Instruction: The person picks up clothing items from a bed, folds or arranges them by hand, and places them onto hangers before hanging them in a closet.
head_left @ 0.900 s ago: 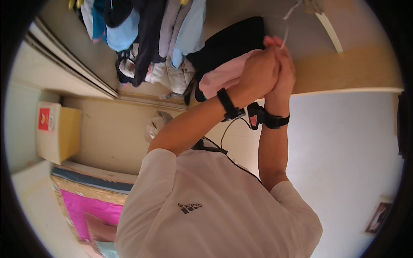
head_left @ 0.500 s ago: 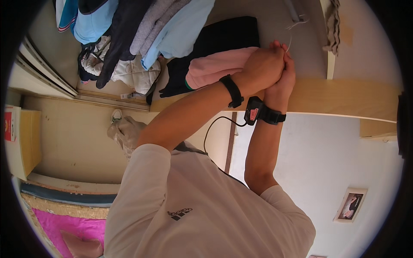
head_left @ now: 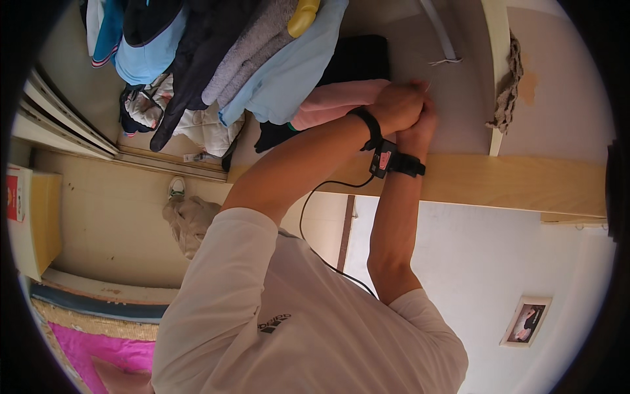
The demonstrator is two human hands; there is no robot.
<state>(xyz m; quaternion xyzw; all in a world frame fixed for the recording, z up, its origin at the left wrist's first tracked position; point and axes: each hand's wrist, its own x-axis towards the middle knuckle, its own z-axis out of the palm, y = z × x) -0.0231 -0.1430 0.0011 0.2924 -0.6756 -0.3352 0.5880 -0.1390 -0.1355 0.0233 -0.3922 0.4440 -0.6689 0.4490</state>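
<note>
My left hand (head_left: 396, 109) and my right hand (head_left: 420, 128) are pressed together in front of the wardrobe shelf, fingers closed. A short end of thin white string (head_left: 429, 86) pokes out at their fingertips; the rest of it is hidden by the hands. Right behind my left hand lies a folded pink garment (head_left: 341, 97) with black cloth (head_left: 359, 62) beneath and behind it. Farther up, a pale metal rail (head_left: 441, 33) ends with white string (head_left: 446, 62) tied around it, apart from my hands.
Hanging clothes, among them a light blue garment (head_left: 289, 72) and a grey fluffy one (head_left: 246, 49), fill the left side. A yellow curved piece (head_left: 303, 18) shows between them. A wooden shelf edge (head_left: 485, 180) runs below my hands. Crumpled grey-brown cloth (head_left: 508, 92) hangs on an upright board (head_left: 497, 65).
My joined hands sit slightly lower and farther left in the picture, with less string showing. The whole view has shifted, and the yellow piece among the clothes has come into sight.
</note>
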